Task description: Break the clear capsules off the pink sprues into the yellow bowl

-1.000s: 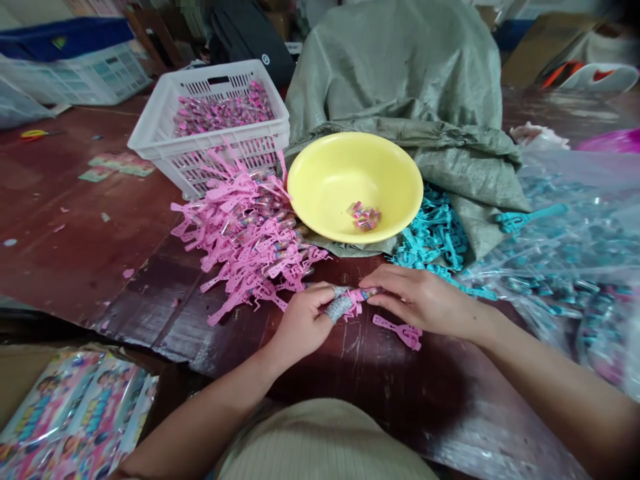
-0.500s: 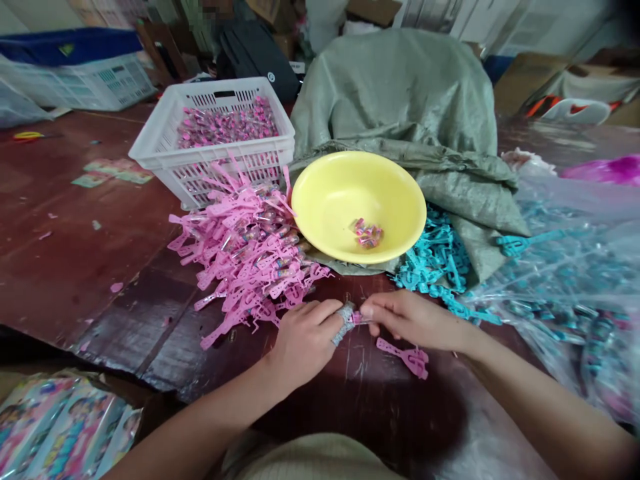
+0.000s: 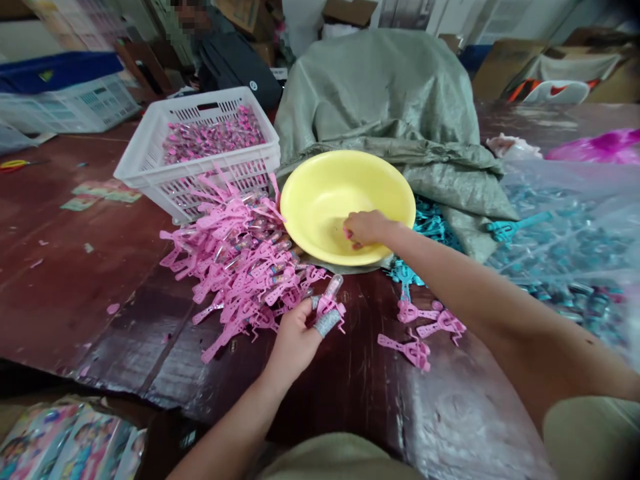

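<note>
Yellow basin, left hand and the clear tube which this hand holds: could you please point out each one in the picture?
Yellow basin (image 3: 306, 200): head view, on the bare inner wall at its left side.
Left hand (image 3: 297, 338): head view, on the middle of the hand.
Clear tube (image 3: 333, 287): head view, on its see-through body.

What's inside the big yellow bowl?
The right hand is inside the yellow bowl, with bits of small pink pieces showing beside it. The hand covers whatever lies beneath it, so I can't tell how many pieces there are.
</note>
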{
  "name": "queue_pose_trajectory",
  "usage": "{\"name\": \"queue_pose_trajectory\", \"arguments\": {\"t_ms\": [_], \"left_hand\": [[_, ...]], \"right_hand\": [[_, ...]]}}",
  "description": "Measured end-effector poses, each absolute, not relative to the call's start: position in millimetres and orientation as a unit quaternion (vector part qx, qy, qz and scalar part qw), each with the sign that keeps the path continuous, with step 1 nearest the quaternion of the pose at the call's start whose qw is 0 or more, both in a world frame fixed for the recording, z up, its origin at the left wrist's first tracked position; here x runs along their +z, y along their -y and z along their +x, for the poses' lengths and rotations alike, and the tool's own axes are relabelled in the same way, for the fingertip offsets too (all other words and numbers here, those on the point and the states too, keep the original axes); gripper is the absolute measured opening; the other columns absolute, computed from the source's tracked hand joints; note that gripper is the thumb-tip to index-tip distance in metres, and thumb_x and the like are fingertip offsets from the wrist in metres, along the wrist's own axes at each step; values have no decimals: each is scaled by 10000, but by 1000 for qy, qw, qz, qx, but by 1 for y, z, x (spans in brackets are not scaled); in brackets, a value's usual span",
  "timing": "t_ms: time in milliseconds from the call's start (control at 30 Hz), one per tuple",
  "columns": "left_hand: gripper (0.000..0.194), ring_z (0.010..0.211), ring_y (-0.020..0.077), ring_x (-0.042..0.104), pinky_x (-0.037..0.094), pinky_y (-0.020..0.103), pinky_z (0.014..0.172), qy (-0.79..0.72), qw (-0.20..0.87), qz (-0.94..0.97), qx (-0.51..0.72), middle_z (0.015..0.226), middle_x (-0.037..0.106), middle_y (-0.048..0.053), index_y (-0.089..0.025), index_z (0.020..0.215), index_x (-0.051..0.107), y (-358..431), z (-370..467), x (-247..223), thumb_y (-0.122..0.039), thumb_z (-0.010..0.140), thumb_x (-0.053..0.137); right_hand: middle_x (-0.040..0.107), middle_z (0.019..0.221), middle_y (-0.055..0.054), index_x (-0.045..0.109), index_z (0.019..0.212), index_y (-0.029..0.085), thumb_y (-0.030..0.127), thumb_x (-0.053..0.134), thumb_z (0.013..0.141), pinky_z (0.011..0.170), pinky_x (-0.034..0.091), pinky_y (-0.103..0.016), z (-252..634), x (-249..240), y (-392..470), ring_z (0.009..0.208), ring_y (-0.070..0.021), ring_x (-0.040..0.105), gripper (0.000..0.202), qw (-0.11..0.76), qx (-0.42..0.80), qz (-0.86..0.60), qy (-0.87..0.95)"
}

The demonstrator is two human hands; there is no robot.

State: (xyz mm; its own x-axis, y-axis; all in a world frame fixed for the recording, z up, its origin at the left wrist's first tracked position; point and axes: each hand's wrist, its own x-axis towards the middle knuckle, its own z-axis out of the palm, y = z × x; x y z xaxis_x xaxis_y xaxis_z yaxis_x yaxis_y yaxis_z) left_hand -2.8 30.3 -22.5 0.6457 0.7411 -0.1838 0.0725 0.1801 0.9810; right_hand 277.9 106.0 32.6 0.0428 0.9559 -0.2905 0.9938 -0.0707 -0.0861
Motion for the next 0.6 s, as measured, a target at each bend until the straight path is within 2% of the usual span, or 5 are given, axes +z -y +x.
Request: {"name": "queue_pose_trajectory", "arguments": {"t_ms": [100,200,433,533,600], "left_hand": [[347,745,138,578,495,257,761,-365,712,549,241,720,616,-4,-151,971,733,-32,-4,-20,-452,806,786],[375,624,102,482,433,218,625,-360,741,516,236,635,539,-20,-155,935,748,-32,-7,-15,-482,763,810],[276,739,134,560,464,244,734,-281,743,569,213,683,595,-9,-160,899,728,-23,1,-3,-420,815,767],[242,783,143,577,462,254,750,-251,649,679,235,819,658,29,-138,908,698,-17,-1,0,-380,901,688],[226,738,140,556,426,246,672,-231,504,784,279,804,638,46,-123,844,671,-11,-7,0,-327,937,638]], "right_hand": [[673,1143,-118,599,1181,129,360,484,1001,838,524,-342,258,59,-65,913,-158,634,314,-30,-115,693,-711],[668,1117,-58,585,1215,203,370,482,1006,868,518,-276,234,74,-6,961,-128,624,287,-115,-169,612,-764],[639,1108,-69,582,1297,224,279,565,979,867,532,-280,209,57,74,990,-131,628,323,-241,-261,551,-755],[662,1071,-77,611,1219,192,293,544,988,851,527,-280,205,57,81,969,-139,637,261,-243,-265,567,-741],[679,1059,-76,630,1155,184,324,525,997,872,525,-290,200,55,86,975,-147,648,236,-240,-302,580,-718]]}}
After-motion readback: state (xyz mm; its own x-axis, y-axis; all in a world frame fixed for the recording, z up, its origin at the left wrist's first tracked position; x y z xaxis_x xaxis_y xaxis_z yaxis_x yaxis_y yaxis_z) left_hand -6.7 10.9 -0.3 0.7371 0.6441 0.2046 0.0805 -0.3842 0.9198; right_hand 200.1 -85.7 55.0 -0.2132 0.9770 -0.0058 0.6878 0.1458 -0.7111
